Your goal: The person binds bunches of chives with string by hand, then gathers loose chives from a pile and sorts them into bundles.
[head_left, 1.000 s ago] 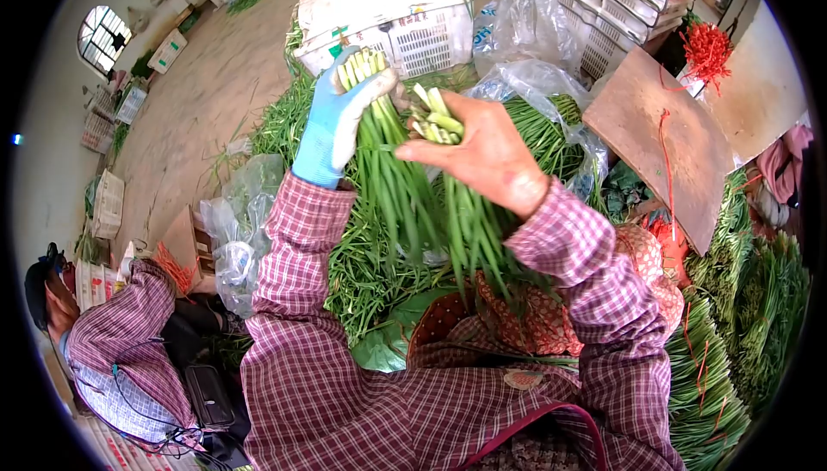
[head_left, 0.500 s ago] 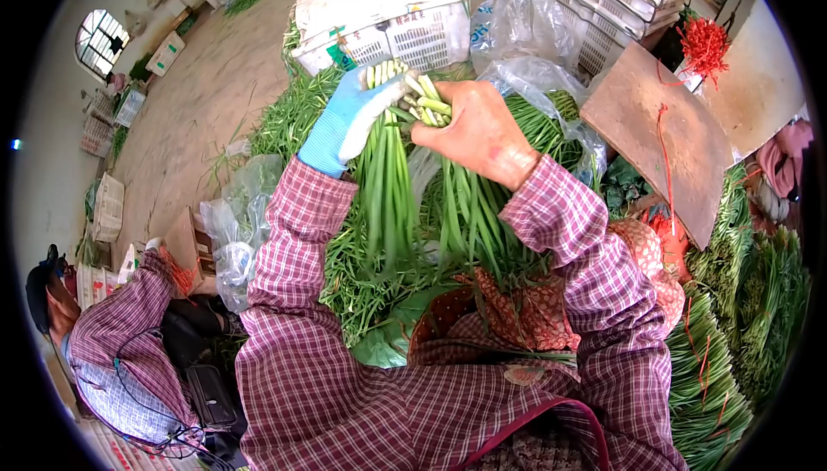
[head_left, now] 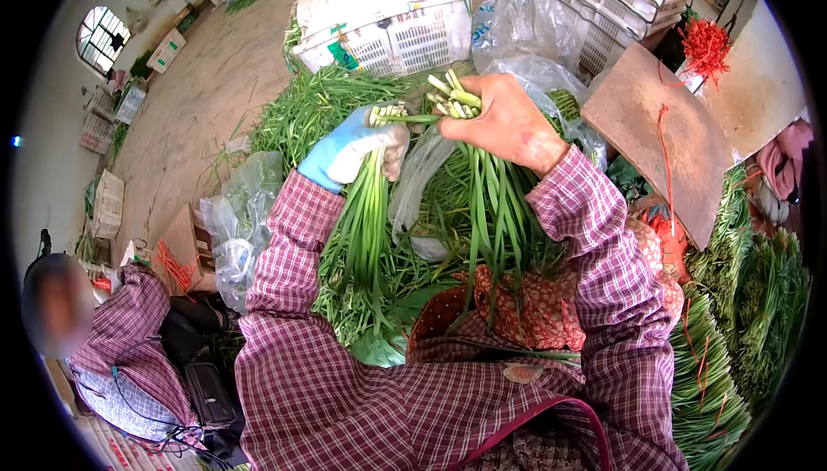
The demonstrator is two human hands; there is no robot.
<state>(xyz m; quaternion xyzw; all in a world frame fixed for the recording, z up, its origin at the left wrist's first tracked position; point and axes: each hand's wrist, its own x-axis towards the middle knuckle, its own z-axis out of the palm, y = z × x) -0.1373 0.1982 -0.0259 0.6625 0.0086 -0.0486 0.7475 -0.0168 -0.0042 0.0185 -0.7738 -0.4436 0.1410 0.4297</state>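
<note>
My left hand point(head_left: 360, 145), in a blue and white glove, is closed round a bunch of green stalks point(head_left: 369, 213), their pale cut ends upward and the leaves hanging down. My bare right hand point(head_left: 504, 122) grips a second bunch point(head_left: 495, 204), its pale ends sticking out past thumb and fingers. One green stalk point(head_left: 413, 119) lies across the gap between the two hands. Below and behind them spreads a heap of loose green leaves point(head_left: 301, 114).
A white crate point(head_left: 422, 36) stands ahead, with clear plastic bags point(head_left: 525, 27) beside it. A brown board point(head_left: 659, 135) leans at right, above tied green bundles point(head_left: 702, 393). Another person point(head_left: 129, 325) sits at left near red ties point(head_left: 175, 266).
My hands have moved apart, the left one lower and the right one slightly to the right, each with its bunch. The person at left has turned the head.
</note>
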